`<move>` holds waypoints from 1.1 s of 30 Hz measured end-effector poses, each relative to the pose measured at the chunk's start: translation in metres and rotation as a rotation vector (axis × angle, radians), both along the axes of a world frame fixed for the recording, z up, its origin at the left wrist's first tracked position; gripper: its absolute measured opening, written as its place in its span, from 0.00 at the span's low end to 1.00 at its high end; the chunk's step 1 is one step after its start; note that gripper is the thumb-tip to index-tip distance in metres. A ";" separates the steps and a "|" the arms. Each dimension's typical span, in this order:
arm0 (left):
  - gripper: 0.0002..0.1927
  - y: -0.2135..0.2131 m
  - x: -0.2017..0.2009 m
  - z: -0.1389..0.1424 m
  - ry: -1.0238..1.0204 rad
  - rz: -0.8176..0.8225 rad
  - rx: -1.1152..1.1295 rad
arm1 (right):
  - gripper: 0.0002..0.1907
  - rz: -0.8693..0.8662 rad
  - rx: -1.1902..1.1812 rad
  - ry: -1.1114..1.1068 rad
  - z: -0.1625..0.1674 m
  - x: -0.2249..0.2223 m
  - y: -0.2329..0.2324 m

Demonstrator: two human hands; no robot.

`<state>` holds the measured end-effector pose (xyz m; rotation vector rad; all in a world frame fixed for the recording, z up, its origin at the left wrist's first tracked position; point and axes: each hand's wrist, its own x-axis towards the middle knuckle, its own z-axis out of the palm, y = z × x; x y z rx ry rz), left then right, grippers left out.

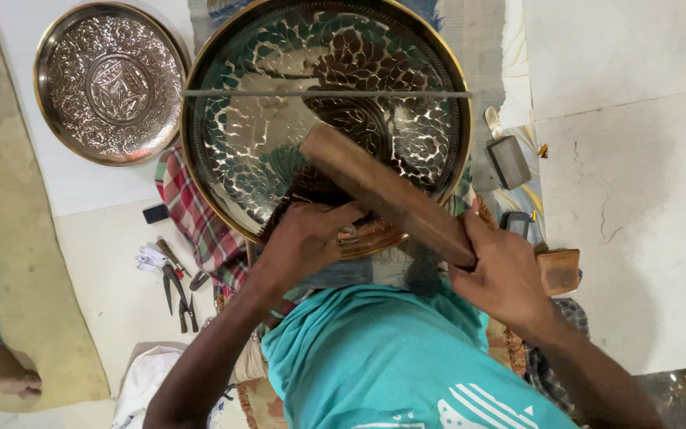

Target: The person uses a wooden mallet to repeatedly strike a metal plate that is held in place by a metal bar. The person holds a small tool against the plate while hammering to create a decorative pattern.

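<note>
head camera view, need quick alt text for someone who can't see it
Seen from above, a person's right hand grips a long wooden mallet over a large round engraved metal tray, while the left hand presses on the tray's near rim. A smaller round embossed metal plate lies at upper left, with dark pliers on the floor.

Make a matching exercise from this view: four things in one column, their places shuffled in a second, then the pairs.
Things:
1. wooden mallet
2. small engraved plate
3. pliers
4. grey block

Places:
A. on the floor to the right of the large engraved tray
B. gripped in the right hand
C. upper left, beside the large tray
D. on the floor below the checked cloth

Pairs: 1-B, 2-C, 3-D, 4-A
</note>
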<state>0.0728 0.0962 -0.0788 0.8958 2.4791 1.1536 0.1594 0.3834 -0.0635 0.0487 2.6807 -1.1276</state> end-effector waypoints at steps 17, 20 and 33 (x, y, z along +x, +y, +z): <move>0.24 -0.002 -0.005 0.000 0.036 -0.022 0.076 | 0.27 0.044 0.148 0.011 -0.004 0.007 -0.007; 0.28 -0.005 -0.003 0.000 -0.002 -0.015 0.080 | 0.24 -0.186 -0.395 0.034 -0.003 0.008 -0.009; 0.25 -0.012 0.002 -0.006 0.043 0.011 0.227 | 0.17 -0.227 -0.200 -0.146 0.008 0.006 -0.010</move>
